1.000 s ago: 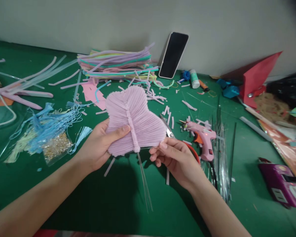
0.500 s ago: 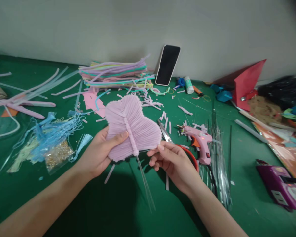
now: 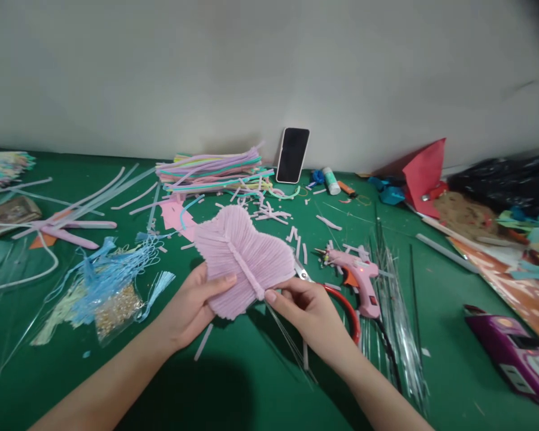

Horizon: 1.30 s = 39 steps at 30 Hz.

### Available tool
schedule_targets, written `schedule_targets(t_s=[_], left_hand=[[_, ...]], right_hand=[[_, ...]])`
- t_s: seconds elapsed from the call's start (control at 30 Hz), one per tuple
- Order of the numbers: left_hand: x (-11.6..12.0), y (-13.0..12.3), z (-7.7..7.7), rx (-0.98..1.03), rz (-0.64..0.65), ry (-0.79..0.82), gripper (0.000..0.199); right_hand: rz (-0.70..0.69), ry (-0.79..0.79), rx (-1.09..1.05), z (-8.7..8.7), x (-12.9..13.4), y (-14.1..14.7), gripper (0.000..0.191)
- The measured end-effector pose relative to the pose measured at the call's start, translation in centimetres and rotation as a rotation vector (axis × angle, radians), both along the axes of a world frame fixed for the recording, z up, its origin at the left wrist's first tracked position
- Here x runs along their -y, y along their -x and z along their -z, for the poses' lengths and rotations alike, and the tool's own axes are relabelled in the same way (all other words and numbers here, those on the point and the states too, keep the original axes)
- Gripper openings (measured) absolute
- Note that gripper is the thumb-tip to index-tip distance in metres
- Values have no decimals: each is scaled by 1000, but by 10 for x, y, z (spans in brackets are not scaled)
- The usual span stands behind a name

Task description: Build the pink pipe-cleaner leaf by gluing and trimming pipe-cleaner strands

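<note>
A lilac heart-shaped leaf made of pipe cleaners (image 3: pixel 247 257) is held between my two hands above the table. A raised rib runs down its middle, and thin wires (image 3: pixel 290 338) trail from the rib's lower end. My left hand (image 3: pixel 202 299) grips the leaf's left edge, thumb on top and fingers underneath. At the lower right, my right hand (image 3: pixel 308 305) pinches the leaf near the rib's end, its thumb on top and its other fingers partly hidden. Red-handled scissors (image 3: pixel 348 308) lie just behind my right hand.
A pink glue gun (image 3: pixel 357 275) and a bundle of wires (image 3: pixel 397 323) lie to the right. Pipe cleaners (image 3: pixel 211 170) and a propped phone (image 3: pixel 293 155) are at the back. Blue tassels (image 3: pixel 103 269) and a bag of gold beads (image 3: pixel 117 311) lie left. A purple device (image 3: pixel 507 353) sits far right.
My right hand has shifted from the leaf's right edge to the base of the rib. The leaf has turned slightly, its wires swinging right. The camera view has tilted up.
</note>
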<state>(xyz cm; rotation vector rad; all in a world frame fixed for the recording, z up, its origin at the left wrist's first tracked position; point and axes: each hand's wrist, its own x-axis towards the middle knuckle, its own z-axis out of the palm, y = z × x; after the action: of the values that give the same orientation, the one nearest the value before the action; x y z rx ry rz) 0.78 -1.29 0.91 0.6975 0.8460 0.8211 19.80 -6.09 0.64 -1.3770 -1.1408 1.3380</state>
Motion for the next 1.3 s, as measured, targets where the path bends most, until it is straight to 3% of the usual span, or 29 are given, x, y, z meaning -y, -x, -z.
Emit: schedule_targets(t_s=[0.13, 0.27, 0.37, 0.47, 0.67, 0.83, 0.9, 0.97, 1.03, 1.17, 1.3], left_hand=[[1, -2, -1, -25, 17, -72, 36], [-2, -1, -4, -144, 13, -136, 34], [-5, 6, -5, -70, 42, -29, 27], [-9, 12, -5, 30, 73, 107, 13], [-19, 20, -5, 90, 264, 273, 46], [-22, 36, 2, 129, 433, 166, 40], [-21, 36, 1, 113, 538, 148, 46], [-17, 30, -1, 93, 562, 121, 41], [-14, 22, -4, 64, 549, 93, 35], [-12, 14, -4, 13, 475, 71, 36], [-14, 15, 0, 25, 447, 51, 31]], right_hand=[[33, -187, 204, -8, 1, 0, 22], [82, -622, 663, -12, 6, -4, 22], [67, -928, 961, -11, 8, -10, 20], [22, -1058, 1141, -9, 10, -19, 34], [57, -1160, 1116, -10, 16, -30, 51], [-78, -1177, 894, -11, 12, -31, 51], [-131, -1164, 749, -11, 9, -29, 44], [-173, -1075, 584, -12, 8, -26, 36], [-112, -851, 429, -15, 11, -25, 29], [-50, -239, 128, -19, 22, -28, 13], [-126, 34, -61, -14, 29, -32, 15]])
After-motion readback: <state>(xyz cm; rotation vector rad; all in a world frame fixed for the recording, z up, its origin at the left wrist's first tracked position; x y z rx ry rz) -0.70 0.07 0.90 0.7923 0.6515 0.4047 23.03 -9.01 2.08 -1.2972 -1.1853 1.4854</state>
